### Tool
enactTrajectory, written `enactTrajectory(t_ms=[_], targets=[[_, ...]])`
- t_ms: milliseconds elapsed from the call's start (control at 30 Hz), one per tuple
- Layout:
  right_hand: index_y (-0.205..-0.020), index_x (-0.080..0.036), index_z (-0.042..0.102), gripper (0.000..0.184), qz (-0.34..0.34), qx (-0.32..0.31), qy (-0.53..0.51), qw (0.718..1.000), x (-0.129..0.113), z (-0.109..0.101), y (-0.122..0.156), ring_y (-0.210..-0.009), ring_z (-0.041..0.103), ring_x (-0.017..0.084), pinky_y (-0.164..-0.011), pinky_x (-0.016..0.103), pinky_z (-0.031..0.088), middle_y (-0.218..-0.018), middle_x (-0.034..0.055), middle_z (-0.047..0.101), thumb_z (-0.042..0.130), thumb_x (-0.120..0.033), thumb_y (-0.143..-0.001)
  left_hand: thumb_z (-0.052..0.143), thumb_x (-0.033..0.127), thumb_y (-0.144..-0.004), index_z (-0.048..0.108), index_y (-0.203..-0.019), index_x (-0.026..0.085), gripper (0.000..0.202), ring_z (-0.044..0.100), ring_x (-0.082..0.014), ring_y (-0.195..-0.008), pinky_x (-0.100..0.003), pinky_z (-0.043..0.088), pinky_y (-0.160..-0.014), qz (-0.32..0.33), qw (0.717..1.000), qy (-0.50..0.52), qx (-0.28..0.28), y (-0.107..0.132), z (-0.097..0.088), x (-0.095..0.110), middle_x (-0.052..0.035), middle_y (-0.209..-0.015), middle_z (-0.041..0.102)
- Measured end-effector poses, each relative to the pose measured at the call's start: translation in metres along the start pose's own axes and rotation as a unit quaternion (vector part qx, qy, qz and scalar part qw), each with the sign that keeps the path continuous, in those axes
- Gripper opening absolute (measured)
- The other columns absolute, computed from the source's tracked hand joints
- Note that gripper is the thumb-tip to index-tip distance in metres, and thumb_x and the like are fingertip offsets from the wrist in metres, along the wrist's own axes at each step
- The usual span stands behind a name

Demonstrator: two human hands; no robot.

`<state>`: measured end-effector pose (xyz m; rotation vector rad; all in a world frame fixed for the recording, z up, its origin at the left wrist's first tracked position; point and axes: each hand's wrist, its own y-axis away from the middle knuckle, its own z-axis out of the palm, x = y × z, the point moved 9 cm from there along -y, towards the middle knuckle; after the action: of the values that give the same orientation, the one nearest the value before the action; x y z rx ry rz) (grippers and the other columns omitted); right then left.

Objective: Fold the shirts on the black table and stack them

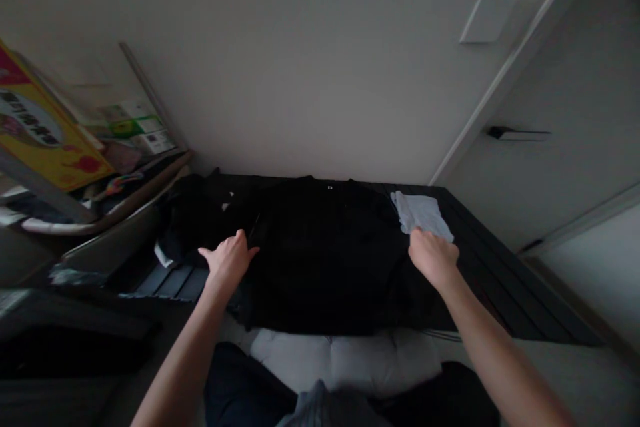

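One black shirt (325, 253) lies spread on the dark slatted table (515, 287). Left of its middle, our left hand (229, 260) holds fingers apart; at its right side, our right hand (433, 255) curls its fingers, clamped on what we cannot tell.

1. Over on the left, a yellow-and-red box (75, 163) is showing big dark characters, apparently Chinese, across a white oval (55, 121); they're slanting and blurring too much for a sure reading.
2. Behind it, green-and-white packaging (134, 125) is carrying small dark print, and that's staying illegible.
3. Down at the neckline, the black garment (325, 253) is sporting a tiny white label (330, 187), its marking coming out too small to read.
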<state>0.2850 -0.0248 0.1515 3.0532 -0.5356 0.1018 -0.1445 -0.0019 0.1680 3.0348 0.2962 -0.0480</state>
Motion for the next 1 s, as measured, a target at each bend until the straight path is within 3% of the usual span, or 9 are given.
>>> enactTrajectory(t_ms=[100, 233, 400, 567, 667, 800, 1000], targets=[[-0.113, -0.008, 0.058, 0.030, -0.040, 0.003, 0.006, 0.999, -0.016, 0.013, -0.003, -0.099, 0.063, 0.033, -0.075, 0.040, 0.050, -0.105, 0.0199, 0.064, 0.050, -0.026, -0.090, 0.049, 0.044, -0.089, 0.056, -0.116, 0.017, 0.039, 0.058, -0.0363, -0.109, -0.069, 0.033, -0.094, 0.019, 0.999, 0.007, 0.035, -0.005, 0.009, 0.017, -0.0161, -0.115, 0.064], [-0.108, -0.010, 0.059, 0.030, -0.109, 0.042, -0.004, 0.993, -0.053, 0.020, -0.002, -0.105, 0.059, 0.032, -0.080, 0.040, 0.049, -0.109, 0.0192, 0.062, 0.052, -0.033, -0.091, 0.046, 0.041, -0.090, 0.054, -0.120, 0.017, 0.039, 0.054, -0.0360, -0.116, -0.063, 0.038, -0.094, 0.037, 0.997, 0.031, 0.056, -0.026, 0.027, 0.034, -0.0167, -0.122, 0.060], [-0.108, -0.013, 0.061, 0.026, -0.220, 0.094, -0.057, 0.969, -0.120, 0.024, 0.022, -0.125, 0.043, 0.034, -0.092, 0.043, 0.045, -0.121, 0.0185, 0.058, 0.053, -0.029, -0.090, 0.040, 0.037, -0.093, 0.043, -0.135, 0.018, 0.046, 0.060, -0.0330, -0.109, -0.047, 0.049, -0.085, 0.033, 0.992, 0.094, 0.077, -0.075, 0.051, 0.035, -0.0171, -0.127, 0.056], [-0.117, -0.014, 0.060, 0.031, -0.342, 0.072, -0.143, 0.926, -0.196, 0.038, 0.057, -0.133, 0.035, 0.031, -0.103, 0.043, 0.040, -0.131, 0.0146, 0.055, 0.049, -0.028, -0.091, 0.039, 0.034, -0.095, 0.036, -0.141, 0.017, 0.050, 0.064, -0.0325, -0.105, -0.042, 0.051, -0.083, 0.032, 0.981, 0.172, 0.083, -0.132, 0.077, 0.029, -0.0199, -0.129, 0.054], [-0.118, -0.015, 0.060, 0.032, -0.378, 0.048, -0.173, 0.908, -0.226, 0.046, 0.071, -0.135, 0.034, 0.031, -0.106, 0.043, 0.038, -0.131, 0.0136, 0.055, 0.051, -0.028, -0.090, 0.042, 0.031, -0.094, 0.034, -0.144, 0.018, 0.052, 0.062, -0.0324, -0.111, -0.041, 0.050, -0.088, 0.049, 0.972, 0.212, 0.090, -0.156, 0.091, 0.034, -0.0225, -0.140, 0.045], [-0.117, -0.015, 0.061, 0.032, -0.399, 0.028, -0.199, 0.895, -0.244, 0.050, 0.076, -0.135, 0.035, 0.030, -0.107, 0.043, 0.037, -0.130, 0.0136, 0.055, 0.053, -0.027, -0.088, 0.046, 0.026, -0.092, 0.043, -0.138, 0.016, 0.047, 0.060, -0.0299, -0.113, -0.039, 0.049, -0.091, 0.073, 0.964, 0.230, 0.112, -0.174, 0.100, 0.048, -0.0213, -0.146, 0.038], [-0.116, -0.015, 0.062, 0.030, -0.396, 0.018, -0.217, 0.892, -0.238, 0.053, 0.067, -0.133, 0.037, 0.030, -0.106, 0.043, 0.039, -0.127, 0.0124, 0.057, 0.053, -0.026, -0.088, 0.044, 0.017, -0.090, 0.060, -0.116, 0.009, 0.031, 0.058, -0.0283, -0.113, -0.042, 0.046, -0.097, 0.102, 0.940, 0.264, 0.192, -0.182, 0.082, 0.065, -0.0181, -0.121, 0.059]])
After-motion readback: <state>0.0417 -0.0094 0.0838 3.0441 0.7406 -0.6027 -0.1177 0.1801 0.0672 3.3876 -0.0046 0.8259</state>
